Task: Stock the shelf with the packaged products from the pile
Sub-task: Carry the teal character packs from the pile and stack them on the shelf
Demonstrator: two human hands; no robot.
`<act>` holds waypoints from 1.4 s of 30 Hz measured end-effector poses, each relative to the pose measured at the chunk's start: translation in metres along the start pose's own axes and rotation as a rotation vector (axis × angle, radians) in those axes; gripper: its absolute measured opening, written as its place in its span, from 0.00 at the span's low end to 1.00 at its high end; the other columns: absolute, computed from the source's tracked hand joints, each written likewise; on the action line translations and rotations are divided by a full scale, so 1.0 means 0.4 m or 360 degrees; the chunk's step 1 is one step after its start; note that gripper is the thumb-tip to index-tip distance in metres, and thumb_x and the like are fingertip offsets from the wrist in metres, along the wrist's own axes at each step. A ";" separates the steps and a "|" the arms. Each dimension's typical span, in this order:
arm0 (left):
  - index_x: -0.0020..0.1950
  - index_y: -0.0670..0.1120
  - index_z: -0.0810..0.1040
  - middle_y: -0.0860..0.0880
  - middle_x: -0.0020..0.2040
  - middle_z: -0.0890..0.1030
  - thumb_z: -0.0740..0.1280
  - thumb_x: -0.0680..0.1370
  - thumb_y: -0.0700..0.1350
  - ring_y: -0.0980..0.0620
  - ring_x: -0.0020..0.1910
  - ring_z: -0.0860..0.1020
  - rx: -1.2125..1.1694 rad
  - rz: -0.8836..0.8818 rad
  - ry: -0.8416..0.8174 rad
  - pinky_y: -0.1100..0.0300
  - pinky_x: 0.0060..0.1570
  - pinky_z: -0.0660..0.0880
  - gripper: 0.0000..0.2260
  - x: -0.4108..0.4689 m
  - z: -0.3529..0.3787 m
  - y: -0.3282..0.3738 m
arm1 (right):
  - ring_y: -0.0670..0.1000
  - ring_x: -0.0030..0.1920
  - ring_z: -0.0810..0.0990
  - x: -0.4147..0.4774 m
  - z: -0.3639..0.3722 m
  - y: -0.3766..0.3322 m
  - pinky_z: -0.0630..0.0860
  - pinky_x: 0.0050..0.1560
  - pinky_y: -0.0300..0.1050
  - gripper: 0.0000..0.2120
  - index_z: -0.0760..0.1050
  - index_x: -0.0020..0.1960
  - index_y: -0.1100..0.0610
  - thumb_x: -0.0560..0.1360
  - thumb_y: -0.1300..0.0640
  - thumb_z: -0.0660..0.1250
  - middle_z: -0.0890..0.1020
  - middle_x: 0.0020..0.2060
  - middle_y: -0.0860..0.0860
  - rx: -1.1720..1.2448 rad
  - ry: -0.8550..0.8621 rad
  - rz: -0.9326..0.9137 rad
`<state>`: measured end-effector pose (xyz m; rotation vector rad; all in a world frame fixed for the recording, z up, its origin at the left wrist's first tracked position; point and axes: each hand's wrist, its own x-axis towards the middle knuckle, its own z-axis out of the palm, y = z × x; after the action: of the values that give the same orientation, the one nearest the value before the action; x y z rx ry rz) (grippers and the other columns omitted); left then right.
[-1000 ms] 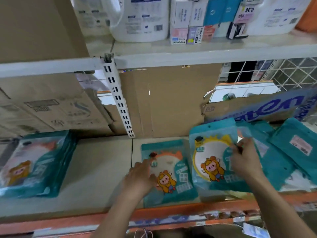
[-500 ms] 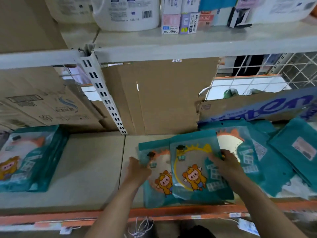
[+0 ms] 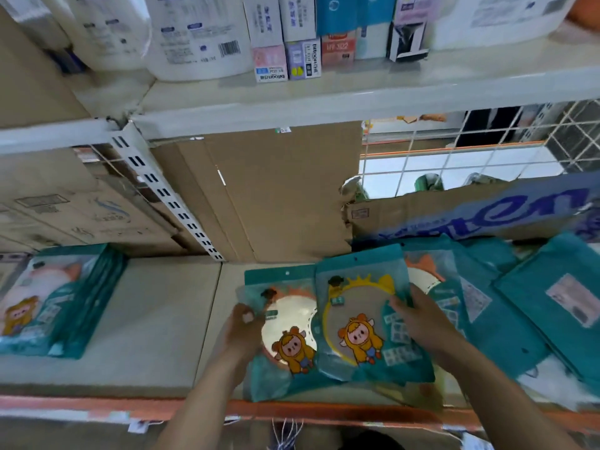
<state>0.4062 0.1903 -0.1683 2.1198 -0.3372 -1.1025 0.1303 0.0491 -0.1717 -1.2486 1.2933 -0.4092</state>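
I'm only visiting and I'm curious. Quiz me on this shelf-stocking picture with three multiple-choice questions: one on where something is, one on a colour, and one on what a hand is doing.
1. Where does the neat stack of teal packets sit?
A. on the upper shelf
B. at the far left of the lower shelf
C. on the floor

2. What colour is the ring printed on the packet in the right hand?
A. purple
B. black
C. yellow

3. What is the left hand doing?
A. hanging empty
B. holding the orange-ring packet by its left edge
C. gripping a white bottle

Answers:
1 B: the stack lies at the left end of the board, apart from both hands.
2 C: the ring shows yellow against the teal.
3 B: its thumb lies on that packet's edge.
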 end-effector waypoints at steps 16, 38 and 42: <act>0.65 0.42 0.78 0.32 0.58 0.82 0.64 0.82 0.41 0.29 0.57 0.81 -0.1012 0.0217 -0.0137 0.27 0.61 0.72 0.12 -0.127 -0.144 0.045 | 0.56 0.53 0.84 -0.095 -0.112 -0.156 0.78 0.55 0.53 0.07 0.80 0.55 0.50 0.77 0.56 0.72 0.88 0.46 0.49 0.0350 -0.0046 -0.0026; 0.65 0.44 0.77 0.40 0.55 0.86 0.71 0.76 0.40 0.37 0.53 0.85 -0.0635 0.0810 -0.0166 0.40 0.55 0.80 0.17 -0.323 -0.334 0.151 | 0.54 0.37 0.86 -0.275 -0.127 -0.333 0.79 0.35 0.48 0.10 0.78 0.58 0.56 0.79 0.56 0.67 0.86 0.44 0.58 0.0332 -0.0105 -0.0584; 0.63 0.45 0.78 0.42 0.53 0.86 0.71 0.77 0.39 0.40 0.52 0.85 -0.0665 0.0871 -0.0179 0.43 0.52 0.81 0.15 -0.336 -0.368 0.162 | 0.56 0.35 0.86 -0.314 -0.093 -0.344 0.81 0.29 0.48 0.09 0.78 0.58 0.56 0.78 0.56 0.67 0.87 0.40 0.57 0.0452 -0.0071 -0.0528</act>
<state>0.4483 0.2837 0.0146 1.4775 -0.6347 -0.8716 0.1122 0.0858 0.0139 -1.2212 0.9506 -0.7703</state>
